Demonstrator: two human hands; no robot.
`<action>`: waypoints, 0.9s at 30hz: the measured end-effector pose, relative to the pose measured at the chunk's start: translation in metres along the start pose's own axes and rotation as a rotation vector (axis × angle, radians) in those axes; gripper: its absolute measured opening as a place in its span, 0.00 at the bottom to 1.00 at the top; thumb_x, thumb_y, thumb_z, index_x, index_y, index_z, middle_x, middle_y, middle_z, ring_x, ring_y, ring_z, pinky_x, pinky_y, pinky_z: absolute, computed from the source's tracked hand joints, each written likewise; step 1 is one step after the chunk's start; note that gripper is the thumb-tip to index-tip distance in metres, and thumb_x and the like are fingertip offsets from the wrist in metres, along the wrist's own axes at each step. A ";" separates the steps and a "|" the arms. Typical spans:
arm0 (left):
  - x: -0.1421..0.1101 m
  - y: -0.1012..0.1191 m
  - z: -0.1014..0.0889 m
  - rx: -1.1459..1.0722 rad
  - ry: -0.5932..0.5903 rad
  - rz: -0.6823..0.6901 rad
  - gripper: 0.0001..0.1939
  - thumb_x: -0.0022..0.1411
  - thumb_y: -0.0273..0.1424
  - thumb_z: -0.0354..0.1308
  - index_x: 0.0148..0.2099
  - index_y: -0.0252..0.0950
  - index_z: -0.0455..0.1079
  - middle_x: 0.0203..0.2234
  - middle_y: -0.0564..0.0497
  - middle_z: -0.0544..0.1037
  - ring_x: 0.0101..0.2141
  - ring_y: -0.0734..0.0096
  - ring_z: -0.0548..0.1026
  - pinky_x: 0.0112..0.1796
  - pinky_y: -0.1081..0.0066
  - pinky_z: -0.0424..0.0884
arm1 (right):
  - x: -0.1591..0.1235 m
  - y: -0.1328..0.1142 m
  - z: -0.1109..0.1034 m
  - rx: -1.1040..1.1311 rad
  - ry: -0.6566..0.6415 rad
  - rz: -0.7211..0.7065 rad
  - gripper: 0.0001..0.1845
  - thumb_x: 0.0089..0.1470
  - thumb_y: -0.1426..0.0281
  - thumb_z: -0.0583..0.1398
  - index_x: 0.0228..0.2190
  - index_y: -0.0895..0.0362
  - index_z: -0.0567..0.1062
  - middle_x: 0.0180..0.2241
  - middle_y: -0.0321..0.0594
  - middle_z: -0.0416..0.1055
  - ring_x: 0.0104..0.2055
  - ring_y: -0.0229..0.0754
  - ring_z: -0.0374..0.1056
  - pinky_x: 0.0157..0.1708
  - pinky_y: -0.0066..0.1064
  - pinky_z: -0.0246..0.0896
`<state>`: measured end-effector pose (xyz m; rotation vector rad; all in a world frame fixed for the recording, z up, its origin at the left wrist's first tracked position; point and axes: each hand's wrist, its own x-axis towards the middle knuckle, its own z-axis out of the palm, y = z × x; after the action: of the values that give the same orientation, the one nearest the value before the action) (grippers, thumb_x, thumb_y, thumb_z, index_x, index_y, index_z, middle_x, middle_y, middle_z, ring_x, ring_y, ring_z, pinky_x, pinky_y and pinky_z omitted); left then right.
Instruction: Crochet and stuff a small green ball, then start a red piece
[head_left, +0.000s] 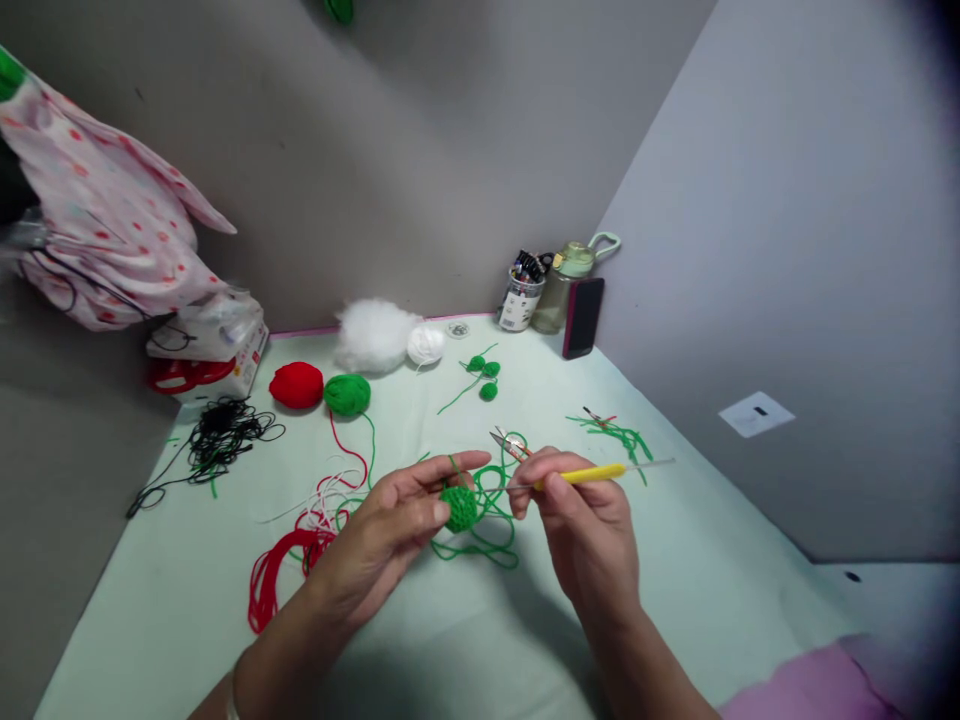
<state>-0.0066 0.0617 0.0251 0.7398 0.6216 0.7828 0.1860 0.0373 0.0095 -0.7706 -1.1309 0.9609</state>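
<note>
Between the thumb and fingers of my left hand point(401, 525) is a small round green crochet piece point(460, 509). A strand of green yarn passes over the left index finger, which is stretched out. My right hand point(585, 520) grips a crochet hook point(592, 475) by its yellow handle. Its thin metal shaft points left and reaches the green piece; whether the tip is in a stitch I cannot tell. Loose loops of green yarn point(480, 550) lie on the table below and between the hands. Thread snips point(512, 443) rest just beyond the right fingertips.
Balls of red yarn point(297, 386), green yarn point(347, 395) and white yarn point(426, 345) stand at the back beside white stuffing point(375, 335). Several small green balls point(489, 370) lie mid-table. Black yarn point(225, 440) is tangled at left. A phone point(583, 318) and bottle point(555, 298) stand back right.
</note>
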 end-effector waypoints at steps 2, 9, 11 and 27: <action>0.000 -0.001 -0.001 0.047 0.014 0.003 0.24 0.54 0.34 0.69 0.55 0.39 0.81 0.41 0.47 0.78 0.44 0.61 0.71 0.51 0.62 0.64 | 0.002 -0.002 0.001 0.058 -0.025 0.062 0.10 0.65 0.65 0.63 0.34 0.55 0.82 0.28 0.38 0.74 0.27 0.38 0.71 0.26 0.30 0.70; -0.002 -0.007 -0.001 0.042 -0.076 0.029 0.25 0.57 0.32 0.72 0.58 0.48 0.79 0.45 0.48 0.79 0.47 0.58 0.78 0.55 0.57 0.68 | -0.005 0.005 0.005 0.037 -0.100 0.083 0.09 0.63 0.64 0.65 0.44 0.52 0.83 0.30 0.38 0.78 0.29 0.38 0.73 0.30 0.29 0.73; -0.001 -0.008 -0.002 0.086 -0.062 0.038 0.26 0.58 0.33 0.73 0.59 0.49 0.78 0.44 0.48 0.79 0.48 0.58 0.78 0.55 0.58 0.68 | -0.007 0.008 0.005 -0.030 -0.073 0.075 0.10 0.63 0.63 0.65 0.44 0.52 0.82 0.31 0.39 0.78 0.29 0.39 0.73 0.30 0.29 0.73; 0.004 -0.010 -0.005 0.380 0.161 0.054 0.37 0.47 0.35 0.77 0.61 0.46 0.77 0.36 0.51 0.75 0.37 0.62 0.71 0.45 0.60 0.66 | -0.004 0.013 0.005 -0.058 -0.190 0.075 0.09 0.63 0.62 0.64 0.37 0.52 0.83 0.35 0.40 0.73 0.32 0.39 0.69 0.28 0.26 0.68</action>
<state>-0.0040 0.0611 0.0134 1.0505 0.9138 0.7884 0.1774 0.0394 -0.0018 -0.7858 -1.3069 1.0855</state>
